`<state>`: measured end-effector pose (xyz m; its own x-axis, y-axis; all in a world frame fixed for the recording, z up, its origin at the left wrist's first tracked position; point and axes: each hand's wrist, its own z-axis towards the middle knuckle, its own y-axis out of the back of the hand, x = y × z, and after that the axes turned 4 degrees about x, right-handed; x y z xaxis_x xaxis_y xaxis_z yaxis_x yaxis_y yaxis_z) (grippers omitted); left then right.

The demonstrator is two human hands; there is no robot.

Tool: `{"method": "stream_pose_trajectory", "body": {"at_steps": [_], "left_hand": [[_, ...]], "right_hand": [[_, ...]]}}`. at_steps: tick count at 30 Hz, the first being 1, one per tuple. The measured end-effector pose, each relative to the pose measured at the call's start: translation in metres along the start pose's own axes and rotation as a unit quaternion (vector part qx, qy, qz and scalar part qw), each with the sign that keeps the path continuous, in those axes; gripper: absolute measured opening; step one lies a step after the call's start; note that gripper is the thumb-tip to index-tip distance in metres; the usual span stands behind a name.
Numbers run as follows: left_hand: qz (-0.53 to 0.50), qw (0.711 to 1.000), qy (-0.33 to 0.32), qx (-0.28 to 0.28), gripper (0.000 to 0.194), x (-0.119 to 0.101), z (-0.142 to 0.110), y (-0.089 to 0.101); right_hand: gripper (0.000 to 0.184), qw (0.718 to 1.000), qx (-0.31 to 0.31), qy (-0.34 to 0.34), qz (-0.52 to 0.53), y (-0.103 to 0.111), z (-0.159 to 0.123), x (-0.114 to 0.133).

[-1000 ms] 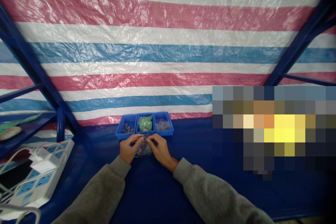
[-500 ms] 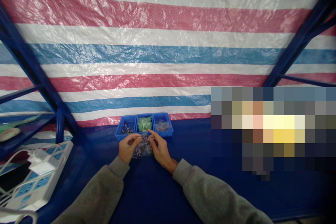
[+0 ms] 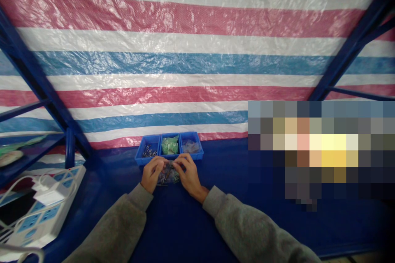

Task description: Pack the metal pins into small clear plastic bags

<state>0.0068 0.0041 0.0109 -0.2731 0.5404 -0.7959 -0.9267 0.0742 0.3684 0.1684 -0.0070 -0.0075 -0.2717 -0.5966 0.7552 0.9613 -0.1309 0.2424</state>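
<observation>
Between my hands is a small clear plastic bag (image 3: 168, 176) with small metal pieces, perhaps screws, inside. My left hand (image 3: 152, 172) pinches its upper left edge between thumb and fingers. At the upper right edge my right hand (image 3: 189, 174) pinches the bag the same way. Just beyond my fingers stand three blue bins side by side. The left bin (image 3: 138, 157) contains loose metal pieces, the middle one holds a green bag (image 3: 170, 145), and clear plastic bags (image 3: 190, 146) lie in the right one.
A white power strip (image 3: 54, 226) with plugs and cables lies at the left on the blue table (image 3: 182, 226). Blue frame posts (image 3: 46, 78) rise on both sides. A striped tarp (image 3: 185, 65) hangs behind. The right side is pixelated.
My hands have drawn slightly closer together at the top of the bag. The right index finger, raised earlier, is now bent down near the bag's edge. The bins have stayed put.
</observation>
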Motion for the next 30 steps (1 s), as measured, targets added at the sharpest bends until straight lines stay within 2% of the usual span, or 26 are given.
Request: {"method": "stream_pose_trajectory", "body": {"at_steps": [4,11,14,17,22,27,30], "left_hand": [[0.090,0.995,-0.036,0.000,0.023,-0.003,0.001,0.000],[0.109,0.993,-0.031,-0.012,0.017,-0.001,-0.001,-0.004],[0.065,0.997,-0.001,-0.042,0.016,0.005,-0.001,-0.004],[-0.018,0.997,0.038,-0.069,0.024,0.009,0.001,-0.004],[-0.116,0.989,0.077,-0.051,0.036,0.006,0.003,-0.005],[-0.106,0.991,0.076,-0.022,0.021,0.003,0.003,-0.006],[-0.080,0.994,0.070,-0.015,0.021,0.003,0.002,-0.005]], "right_hand": [[0.012,1.000,0.012,-0.003,0.001,0.000,0.000,0.000],[0.014,0.999,0.033,0.005,0.003,0.000,0.000,0.001],[0.019,1.000,0.027,-0.005,0.011,0.000,-0.001,0.000],[0.027,1.000,0.018,-0.012,0.021,0.000,-0.001,0.001],[0.029,0.999,0.030,0.012,0.012,0.001,-0.002,0.002],[0.023,1.000,0.022,0.009,-0.005,0.000,-0.003,0.001],[0.015,1.000,0.015,0.015,-0.006,0.000,-0.002,0.002]]}}
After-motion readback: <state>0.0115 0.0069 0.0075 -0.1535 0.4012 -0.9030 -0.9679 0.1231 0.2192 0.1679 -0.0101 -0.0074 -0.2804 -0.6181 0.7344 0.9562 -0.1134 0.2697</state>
